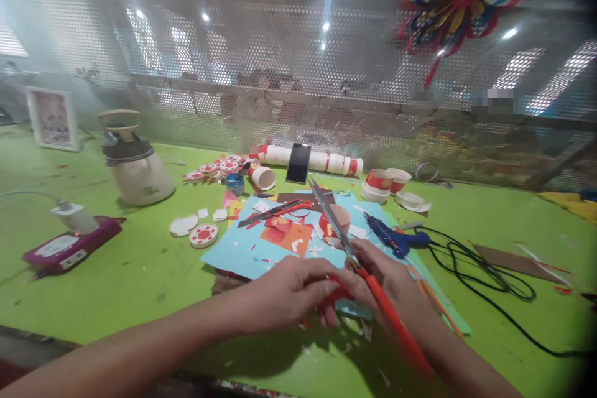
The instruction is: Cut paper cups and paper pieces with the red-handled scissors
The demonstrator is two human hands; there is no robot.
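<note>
My left hand (298, 292) pinches a small red piece (339, 291) between thumb and fingers, just above the blue paper's near edge. Close beside it, my right hand (389, 273) is closed around the red-handled scissors (396, 317), whose long blades point up and away. Under and beyond both hands lies light blue paper (237, 255) with an orange square (301, 237), paper scraps and a cutter knife (268, 214). A cut paper cup (326, 224) stands behind the scissor blades. The blue glue gun (394, 236) rests right of it.
A phone (298, 163) leans on a row of stacked cups (326, 161) at the back. White jug (140, 174) and purple power strip (74, 245) are on the left. More cups (377, 183) stand behind; a black cord (485, 280) curls at right.
</note>
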